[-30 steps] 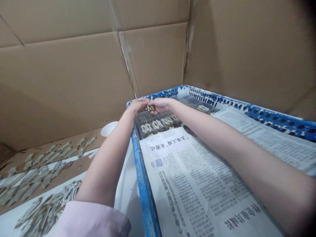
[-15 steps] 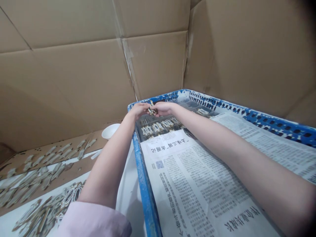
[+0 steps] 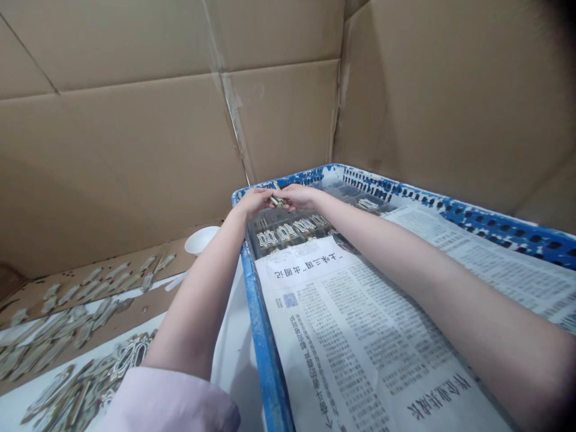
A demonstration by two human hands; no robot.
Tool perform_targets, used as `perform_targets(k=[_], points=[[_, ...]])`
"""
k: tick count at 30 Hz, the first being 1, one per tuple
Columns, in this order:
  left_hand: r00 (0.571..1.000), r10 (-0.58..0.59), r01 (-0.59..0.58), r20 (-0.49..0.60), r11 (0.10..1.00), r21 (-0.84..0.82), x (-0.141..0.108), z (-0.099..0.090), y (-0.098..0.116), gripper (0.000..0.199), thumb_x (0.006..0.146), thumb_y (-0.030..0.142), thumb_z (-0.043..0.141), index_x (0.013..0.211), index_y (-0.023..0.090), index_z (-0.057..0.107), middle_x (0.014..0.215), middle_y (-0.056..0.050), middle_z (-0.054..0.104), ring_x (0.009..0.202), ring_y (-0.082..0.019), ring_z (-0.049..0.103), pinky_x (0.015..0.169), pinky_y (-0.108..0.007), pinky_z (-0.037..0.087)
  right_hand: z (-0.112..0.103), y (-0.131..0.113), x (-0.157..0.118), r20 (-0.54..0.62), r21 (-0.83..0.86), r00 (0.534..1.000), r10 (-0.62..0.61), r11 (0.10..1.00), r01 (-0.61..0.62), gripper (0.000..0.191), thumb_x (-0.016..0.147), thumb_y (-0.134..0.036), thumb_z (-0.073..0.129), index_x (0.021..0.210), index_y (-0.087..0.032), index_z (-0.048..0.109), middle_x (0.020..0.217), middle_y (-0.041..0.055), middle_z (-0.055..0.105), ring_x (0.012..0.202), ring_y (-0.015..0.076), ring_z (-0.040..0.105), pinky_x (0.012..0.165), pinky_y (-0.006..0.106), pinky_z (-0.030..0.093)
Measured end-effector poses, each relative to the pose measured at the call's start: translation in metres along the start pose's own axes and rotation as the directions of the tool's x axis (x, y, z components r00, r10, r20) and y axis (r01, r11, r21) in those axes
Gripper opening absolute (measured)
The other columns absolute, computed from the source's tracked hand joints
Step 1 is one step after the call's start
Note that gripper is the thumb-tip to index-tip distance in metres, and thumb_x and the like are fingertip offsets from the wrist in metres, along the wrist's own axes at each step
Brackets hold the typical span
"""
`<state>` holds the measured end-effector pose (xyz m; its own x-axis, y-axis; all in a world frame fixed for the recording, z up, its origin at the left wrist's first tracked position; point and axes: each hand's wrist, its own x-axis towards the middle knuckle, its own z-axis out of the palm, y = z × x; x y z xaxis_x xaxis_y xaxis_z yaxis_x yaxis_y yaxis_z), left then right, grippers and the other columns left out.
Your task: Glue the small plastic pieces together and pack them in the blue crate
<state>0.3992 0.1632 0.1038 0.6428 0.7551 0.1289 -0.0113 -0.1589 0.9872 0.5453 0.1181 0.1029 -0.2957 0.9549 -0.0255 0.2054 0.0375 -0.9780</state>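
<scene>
At the far left corner of a blue crate (image 3: 265,336), my left hand (image 3: 255,201) and my right hand (image 3: 299,196) meet. Between them are small gold-rimmed ornate metal pieces (image 3: 278,200), gripped by the fingers of both hands; how many is hard to make out. Just below the hands, a dark compartment tray (image 3: 294,243) inside the crate holds rows of similar frame-shaped pieces (image 3: 306,224). Newspaper (image 3: 342,324) covers the near part of the crate.
A white bowl (image 3: 201,239) stands left of the crate. Several loose pieces lie on cardboard (image 3: 112,321) at left, with a heap of frame-shaped pieces (image 3: 130,355) nearer me. Tall cardboard walls (image 3: 283,120) enclose the back and right.
The pieces between my fingers have turned and now lie flatter. My right hand has shifted very slightly; both hands stay over the same corner of the crate.
</scene>
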Motion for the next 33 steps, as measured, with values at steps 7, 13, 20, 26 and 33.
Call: perform_targets(k=[7, 13, 20, 26, 33], points=[[0.998, -0.014, 0.014, -0.062, 1.0, -0.009, -0.001, 0.001, 0.001, 0.014, 0.075, 0.007, 0.048, 0.068, 0.006, 0.06, 0.064, -0.005, 0.061, 0.054, -0.007, 0.052, 0.057, -0.021, 0.04, 0.003, -0.002, 0.003, -0.192, -0.028, 0.981, 0.004, 1.0, -0.01, 0.019, 0.075, -0.005, 0.045, 0.059, -0.013, 0.049, 0.05, -0.0029, 0.045, 0.043, 0.0039, 0.039, 0.042, 0.016, 0.033], [0.996, -0.03, 0.028, -0.084, 0.999, -0.021, -0.003, 0.001, 0.002, 0.02, 0.079, 0.007, 0.043, 0.067, 0.005, 0.059, 0.058, -0.004, 0.059, 0.05, -0.007, 0.051, 0.059, -0.022, 0.042, 0.003, -0.002, 0.0, -0.277, -0.153, 0.958, -0.069, 0.988, 0.027, 0.016, 0.069, 0.002, 0.05, 0.069, -0.012, 0.057, 0.052, -0.0034, 0.052, 0.044, 0.0036, 0.043, 0.048, 0.016, 0.039], [0.986, -0.07, 0.067, -0.149, 0.997, -0.021, -0.003, 0.0, 0.001, 0.018, 0.077, 0.01, 0.05, 0.061, 0.006, 0.056, 0.052, -0.002, 0.055, 0.046, -0.006, 0.05, 0.058, -0.022, 0.044, 0.011, -0.012, -0.004, -0.375, -0.34, 0.918, -0.131, 0.94, -0.005, 0.016, 0.077, -0.016, 0.052, 0.062, -0.012, 0.052, 0.042, -0.0036, 0.046, 0.038, 0.0049, 0.042, 0.039, 0.016, 0.037], [0.982, -0.072, 0.069, -0.173, 0.997, -0.024, -0.002, -0.002, 0.001, 0.018, 0.08, 0.01, 0.045, 0.066, 0.007, 0.055, 0.055, -0.004, 0.058, 0.047, -0.007, 0.052, 0.056, -0.021, 0.044, 0.023, -0.019, -0.007, -0.346, -0.18, 0.934, -0.092, 0.983, 0.031, 0.018, 0.082, -0.013, 0.045, 0.067, -0.011, 0.055, 0.053, -0.0009, 0.053, 0.046, 0.0053, 0.048, 0.051, 0.019, 0.046], [0.985, -0.008, 0.014, -0.173, 0.999, 0.035, 0.002, -0.003, -0.005, 0.012, 0.08, 0.009, 0.044, 0.074, 0.01, 0.053, 0.05, 0.002, 0.054, 0.041, -0.005, 0.047, 0.049, -0.018, 0.039, 0.029, -0.023, -0.011, -0.32, -0.106, 0.946, -0.053, 0.994, 0.02, 0.018, 0.079, -0.009, 0.048, 0.063, -0.01, 0.057, 0.058, 0.0015, 0.059, 0.053, 0.0058, 0.053, 0.061, 0.02, 0.048]])
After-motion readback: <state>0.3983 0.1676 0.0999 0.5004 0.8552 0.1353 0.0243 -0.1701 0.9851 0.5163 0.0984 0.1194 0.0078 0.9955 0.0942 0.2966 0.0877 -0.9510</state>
